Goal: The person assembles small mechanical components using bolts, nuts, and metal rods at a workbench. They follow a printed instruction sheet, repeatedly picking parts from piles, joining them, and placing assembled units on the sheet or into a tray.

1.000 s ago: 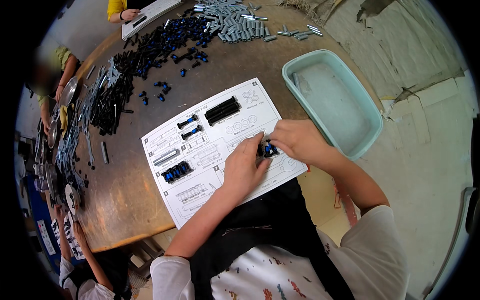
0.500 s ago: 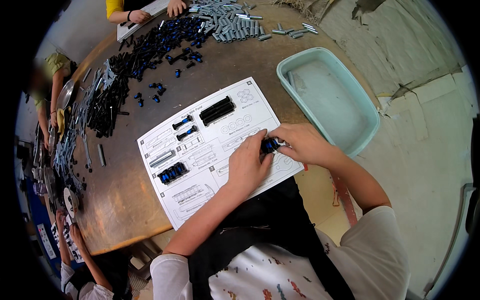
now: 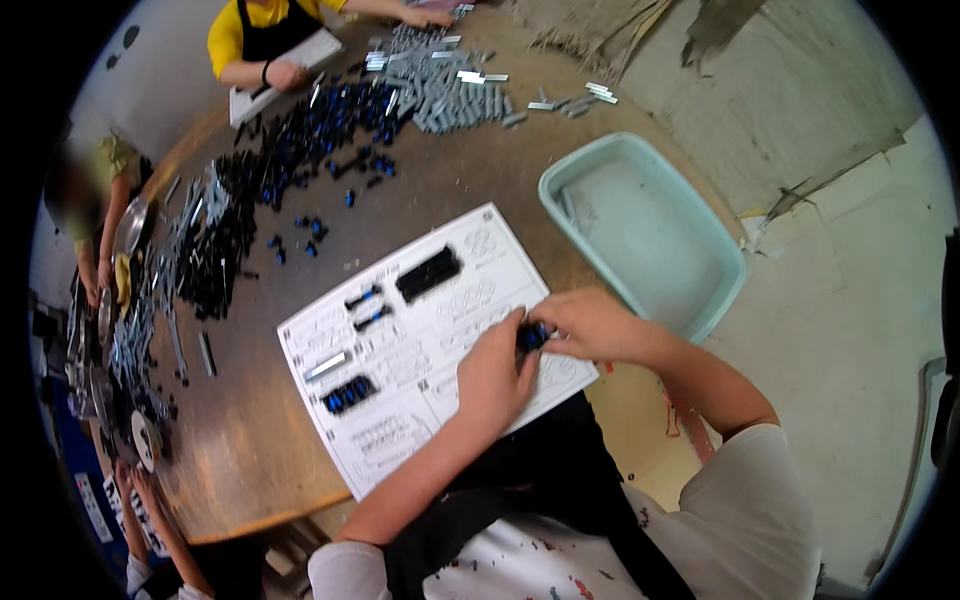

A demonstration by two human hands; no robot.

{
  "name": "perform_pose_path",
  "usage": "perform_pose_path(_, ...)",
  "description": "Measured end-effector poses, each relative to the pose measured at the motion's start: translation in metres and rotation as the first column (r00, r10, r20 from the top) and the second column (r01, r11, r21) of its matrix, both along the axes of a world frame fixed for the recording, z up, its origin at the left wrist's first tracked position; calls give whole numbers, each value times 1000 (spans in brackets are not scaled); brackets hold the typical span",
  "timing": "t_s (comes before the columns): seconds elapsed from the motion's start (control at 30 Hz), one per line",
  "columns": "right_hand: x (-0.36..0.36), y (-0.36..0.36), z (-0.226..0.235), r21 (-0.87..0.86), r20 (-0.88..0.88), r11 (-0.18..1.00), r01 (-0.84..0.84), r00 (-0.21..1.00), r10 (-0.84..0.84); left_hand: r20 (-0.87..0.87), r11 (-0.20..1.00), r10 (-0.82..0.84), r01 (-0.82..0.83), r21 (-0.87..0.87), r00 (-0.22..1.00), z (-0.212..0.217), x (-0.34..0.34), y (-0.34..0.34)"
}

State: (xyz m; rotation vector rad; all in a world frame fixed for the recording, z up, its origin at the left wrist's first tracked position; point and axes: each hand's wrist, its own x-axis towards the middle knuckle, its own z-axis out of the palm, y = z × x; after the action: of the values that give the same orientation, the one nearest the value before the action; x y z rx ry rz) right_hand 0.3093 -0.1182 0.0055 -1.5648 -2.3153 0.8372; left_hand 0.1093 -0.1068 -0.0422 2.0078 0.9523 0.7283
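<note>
Both my hands meet over the lower right part of a printed sheet (image 3: pixel 480 216). Between their fingers is a small bunch of black bolts (image 3: pixel 533 338) with blue patches, partly hidden. My left hand (image 3: pixel 492 374) is closed against its left side; my right hand (image 3: pixel 592 324) pinches it from the right. Long black bolts (image 3: pixel 428 273) lie grouped on the sheet's upper part. Left of them are two shorter black-and-blue bolts, an upper bolt (image 3: pixel 362 297) and a lower bolt (image 3: pixel 373 318). Nearer me lie a silver metal tube (image 3: pixel 328 366) and a row of blue-patched bolts (image 3: pixel 348 394).
A pale teal tub (image 3: pixel 712 312) stands right of the sheet. Piles of blue-patched bolts (image 3: pixel 335 115), grey metal tubes (image 3: pixel 455 98), black bolts (image 3: pixel 212 260) and wrenches (image 3: pixel 172 315) spread along the table's far and left sides. Co-workers' hands, including one hand (image 3: pixel 288 76), work around the edge.
The view has tilted, so the table and sheet sit lower in it. My hands stay together on the bolts. The yellow-sleeved co-worker now stretches one arm over the tube pile.
</note>
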Motion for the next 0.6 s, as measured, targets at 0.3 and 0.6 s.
perform_pose_path(0.3, 88, 102, 54, 136, -191, 922, 364, 922, -336, 126, 976, 211, -216, 25, 969, 13, -89, 46)
perform_pose_path(0.6, 216, 259, -16, 497, 485, 803, 329, 662, -572, 130, 508, 860, -851, -131, 493, -67, -293, 36)
